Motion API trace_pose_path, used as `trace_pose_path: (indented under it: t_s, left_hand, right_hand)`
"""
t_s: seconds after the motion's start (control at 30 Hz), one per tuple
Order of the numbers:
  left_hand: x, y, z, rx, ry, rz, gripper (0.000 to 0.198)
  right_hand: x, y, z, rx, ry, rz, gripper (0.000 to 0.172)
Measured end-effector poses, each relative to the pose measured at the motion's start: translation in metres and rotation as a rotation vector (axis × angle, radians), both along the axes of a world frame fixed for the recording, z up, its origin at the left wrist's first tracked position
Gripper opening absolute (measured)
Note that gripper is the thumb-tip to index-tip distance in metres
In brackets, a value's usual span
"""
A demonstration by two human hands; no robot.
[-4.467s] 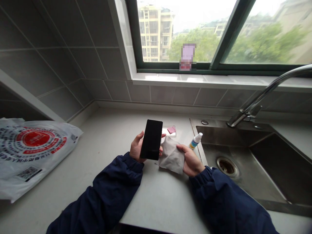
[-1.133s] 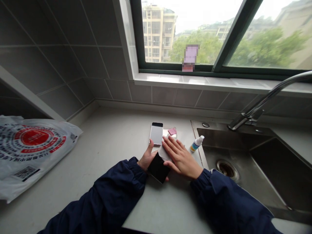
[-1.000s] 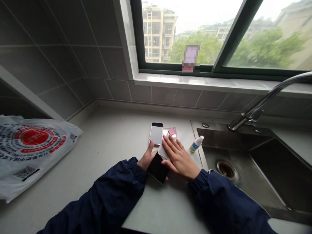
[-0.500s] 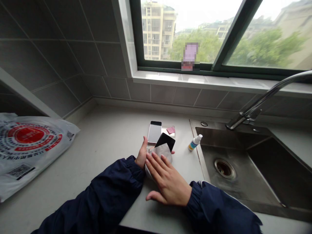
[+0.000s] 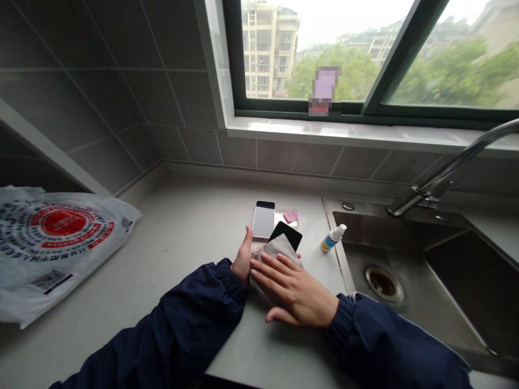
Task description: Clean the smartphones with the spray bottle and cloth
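Note:
My left hand (image 5: pixel 242 261) supports a black smartphone (image 5: pixel 288 233) from below, its thumb raised along the left side and a fingertip showing at the right edge. A grey cleaning cloth (image 5: pixel 280 246) covers the phone's near part. My right hand (image 5: pixel 298 292) lies flat on that cloth with fingers stretched out and thumb apart. Just behind them, a second phone (image 5: pixel 264 219) with a pale, reflecting face rests on the counter. Beside it is a clear case (image 5: pixel 294 210) with a small pink piece (image 5: pixel 290 216) on it. A white spray bottle (image 5: pixel 333 237) stands to the right.
The white counter (image 5: pixel 190 216) runs to a steel sink (image 5: pixel 344 270) with a chrome faucet (image 5: pixel 430 186) on the right. At the left lies a white plastic bag (image 5: pixel 93 254) with red print. A tiled wall and window sill (image 5: pixel 292 129) bound the back.
My right hand has turned slightly and slid a little over the phone, moving the cloth with it. The whole view has shifted slightly; the left hand keeps its hold.

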State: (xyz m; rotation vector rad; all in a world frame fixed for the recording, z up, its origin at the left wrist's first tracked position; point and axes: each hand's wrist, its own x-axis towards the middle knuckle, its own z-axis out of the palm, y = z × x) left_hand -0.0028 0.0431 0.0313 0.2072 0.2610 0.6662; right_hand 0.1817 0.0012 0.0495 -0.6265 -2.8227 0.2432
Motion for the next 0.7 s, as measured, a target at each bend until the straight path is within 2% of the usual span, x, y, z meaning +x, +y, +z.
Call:
trace_pose_path:
  t_s: [0.13, 0.3, 0.37, 0.4, 0.5, 0.57, 0.7]
  left_hand:
    - [0.004, 0.0, -0.005, 0.065, 0.082, 0.044, 0.096]
    - [0.0, 0.002, -0.008, 0.151, 0.092, -0.144, 0.104]
    - [0.002, 0.002, -0.006, 0.156, 0.076, -0.146, 0.102]
    - [0.004, 0.002, -0.004, 0.148, 0.068, -0.138, 0.101]
    - [0.012, -0.001, 0.002, 0.124, 0.011, 0.095, 0.095]
    - [0.016, -0.003, 0.004, 0.079, 0.042, 0.162, 0.091]
    - [0.013, -0.005, 0.004, 0.04, 0.069, 0.162, 0.089]
  right_hand:
    - [0.01, 0.023, 0.003, 0.051, 0.008, -0.096, 0.079]
    - [0.011, 0.048, 0.002, 0.093, 0.014, -0.255, 0.073]
    - [0.006, 0.051, 0.0, 0.093, 0.032, -0.322, 0.075]
    - [0.003, 0.05, 0.0, 0.096, 0.044, -0.35, 0.077]
    - [-0.007, 0.039, -0.002, 0.069, 0.03, -0.364, 0.078]
    - [-0.012, 0.026, -0.003, 0.049, 0.021, -0.344, 0.079]
    - [-0.017, -0.001, -0.008, 0.058, 0.048, -0.269, 0.08]
